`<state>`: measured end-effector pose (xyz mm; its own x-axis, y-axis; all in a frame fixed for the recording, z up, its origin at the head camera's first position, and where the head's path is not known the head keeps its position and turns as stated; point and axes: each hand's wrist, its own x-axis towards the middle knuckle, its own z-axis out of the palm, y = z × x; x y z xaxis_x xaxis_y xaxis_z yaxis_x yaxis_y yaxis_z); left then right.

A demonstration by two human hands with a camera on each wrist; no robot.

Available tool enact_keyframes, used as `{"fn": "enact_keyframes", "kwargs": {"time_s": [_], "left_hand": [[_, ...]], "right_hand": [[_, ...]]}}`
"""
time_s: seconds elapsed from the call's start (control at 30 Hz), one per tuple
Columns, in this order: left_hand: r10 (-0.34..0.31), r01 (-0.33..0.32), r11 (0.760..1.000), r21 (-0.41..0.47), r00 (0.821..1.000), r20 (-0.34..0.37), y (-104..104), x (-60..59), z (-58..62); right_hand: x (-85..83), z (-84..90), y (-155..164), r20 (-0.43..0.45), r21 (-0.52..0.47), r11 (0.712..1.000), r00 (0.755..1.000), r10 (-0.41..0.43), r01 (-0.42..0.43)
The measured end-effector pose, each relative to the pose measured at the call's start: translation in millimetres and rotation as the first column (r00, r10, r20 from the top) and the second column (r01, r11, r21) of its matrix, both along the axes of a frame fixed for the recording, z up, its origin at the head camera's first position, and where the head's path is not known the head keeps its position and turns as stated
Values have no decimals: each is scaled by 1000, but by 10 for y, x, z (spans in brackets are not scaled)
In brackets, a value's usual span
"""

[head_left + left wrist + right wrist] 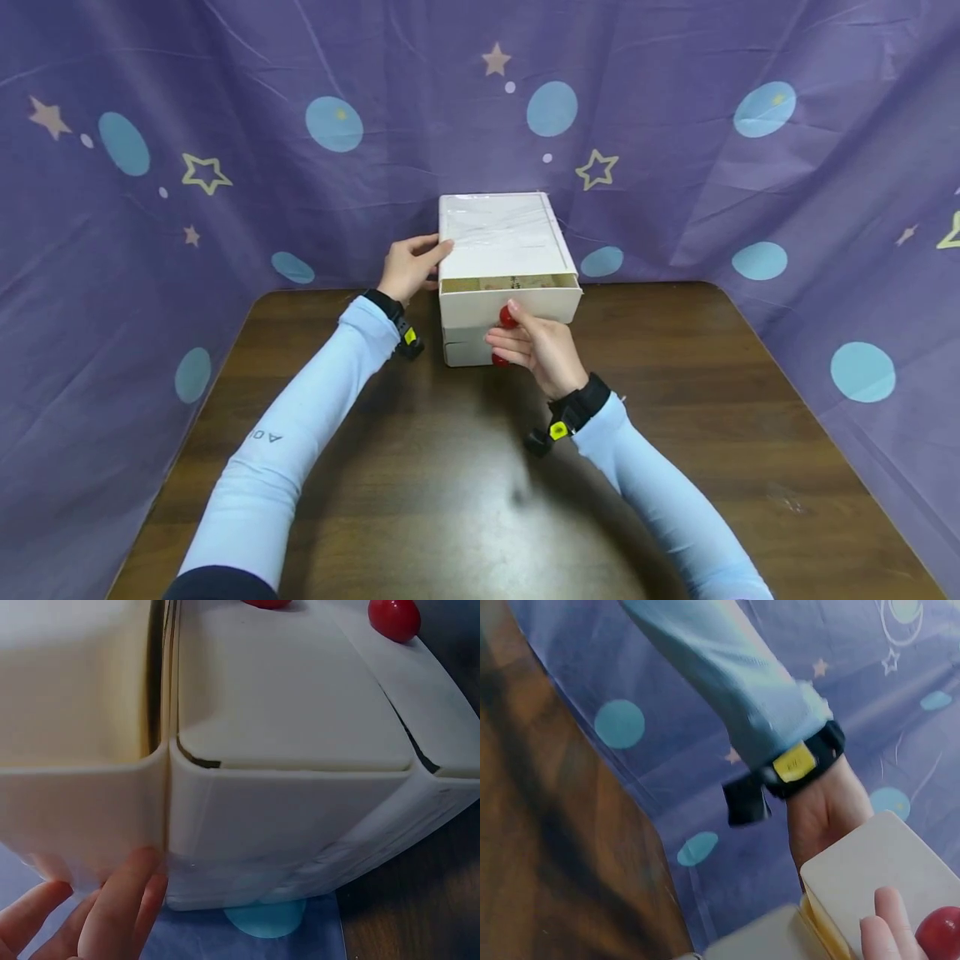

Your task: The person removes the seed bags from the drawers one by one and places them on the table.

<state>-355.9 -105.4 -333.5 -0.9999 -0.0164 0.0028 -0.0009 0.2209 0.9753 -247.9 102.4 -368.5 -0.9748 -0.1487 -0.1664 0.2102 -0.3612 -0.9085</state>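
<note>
A white box of drawers stands at the far middle of the brown table. Its upper drawer is pulled out a little and shows a gap with something pale inside. My right hand pinches the upper drawer's red knob; a second red knob sits just below on the lower drawer. My left hand rests against the box's left wall, thumb at the top edge. In the left wrist view its fingers lie straight along the box wall.
Purple cloth with stars and blue dots hangs close behind the box and along both sides of the table. In the right wrist view the other arm's black wristband with a yellow tag shows beside the box.
</note>
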Motion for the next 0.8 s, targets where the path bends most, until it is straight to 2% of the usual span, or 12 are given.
{"fn": "enact_keyframes", "kwargs": {"time_s": [0.47,0.6,0.8], "left_hand": [[4,-4,1000,15,1000,8,4,7,-4],[4,-4,1000,21,1000,0,10,9,-8],[-6,5,1000,19,1000,13,0,17,-12]], "right_hand": [[814,-103,81,-56,59,998,998,5,-2],[967,-140,98,-82,75,997,997,14,-8],[1092,-201,104,-95,88,996,995,20,-12]]}}
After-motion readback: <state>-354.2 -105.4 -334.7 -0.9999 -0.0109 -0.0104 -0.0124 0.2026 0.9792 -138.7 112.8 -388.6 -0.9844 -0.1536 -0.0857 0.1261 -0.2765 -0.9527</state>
